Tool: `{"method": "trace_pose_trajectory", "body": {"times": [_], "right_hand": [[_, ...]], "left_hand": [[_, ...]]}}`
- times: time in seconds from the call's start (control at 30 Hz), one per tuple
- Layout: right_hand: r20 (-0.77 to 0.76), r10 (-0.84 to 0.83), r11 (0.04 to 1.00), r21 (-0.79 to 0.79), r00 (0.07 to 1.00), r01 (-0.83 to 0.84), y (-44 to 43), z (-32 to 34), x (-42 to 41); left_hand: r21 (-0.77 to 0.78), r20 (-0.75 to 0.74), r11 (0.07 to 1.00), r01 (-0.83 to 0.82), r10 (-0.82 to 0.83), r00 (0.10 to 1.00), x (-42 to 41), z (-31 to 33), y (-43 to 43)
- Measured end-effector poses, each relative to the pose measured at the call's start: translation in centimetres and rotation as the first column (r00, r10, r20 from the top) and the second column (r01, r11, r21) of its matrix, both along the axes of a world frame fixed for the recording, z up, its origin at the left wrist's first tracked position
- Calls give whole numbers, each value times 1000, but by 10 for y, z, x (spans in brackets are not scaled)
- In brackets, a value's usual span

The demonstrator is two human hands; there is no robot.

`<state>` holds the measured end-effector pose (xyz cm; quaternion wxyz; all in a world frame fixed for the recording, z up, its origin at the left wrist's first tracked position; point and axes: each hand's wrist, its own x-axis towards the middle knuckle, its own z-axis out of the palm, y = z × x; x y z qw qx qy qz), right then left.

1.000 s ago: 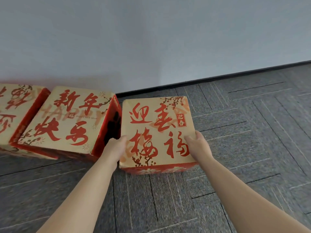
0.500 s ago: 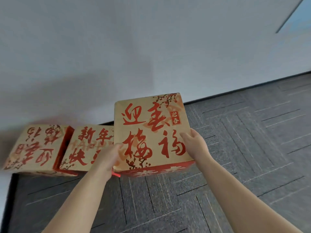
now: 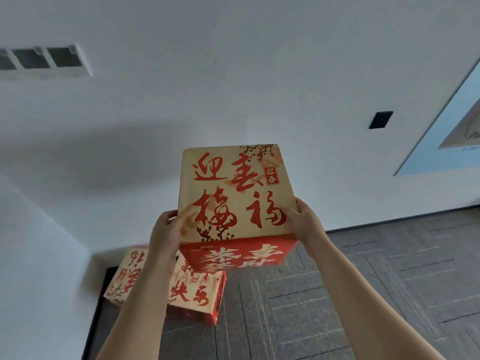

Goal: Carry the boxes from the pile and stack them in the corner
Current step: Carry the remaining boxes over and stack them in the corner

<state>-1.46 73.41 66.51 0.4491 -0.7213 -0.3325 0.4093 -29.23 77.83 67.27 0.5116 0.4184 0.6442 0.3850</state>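
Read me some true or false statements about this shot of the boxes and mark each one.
1. The left hand and the right hand grip the held box on opposite sides. True.
2. The held box rests on the carpet floor. False: it is up in the air, clear of the floor.
3. A corner box and a second box beside it lie on the floor near where the walls meet. True.
4. The held box's top is plain blue. False: it is tan with red characters.
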Motion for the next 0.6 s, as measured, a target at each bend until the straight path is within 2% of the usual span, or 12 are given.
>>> {"method": "trace_pose_trajectory", "body": {"times": [0.2,0.4,0.6], "right_hand": [[-111,134,988,87,985,-125,12,21,-54],[-185,352,935,119,917,-335,25,28,-84],[-196,621,784,127,759,-608,4,37,-116]], "left_hand": [[-12,217,987,-159,158,963,-53,24,-30],[1,161,938,-347,342,926,-69,42,-91],[6,154,762,-648,640,753,-79,59,-182]]}}
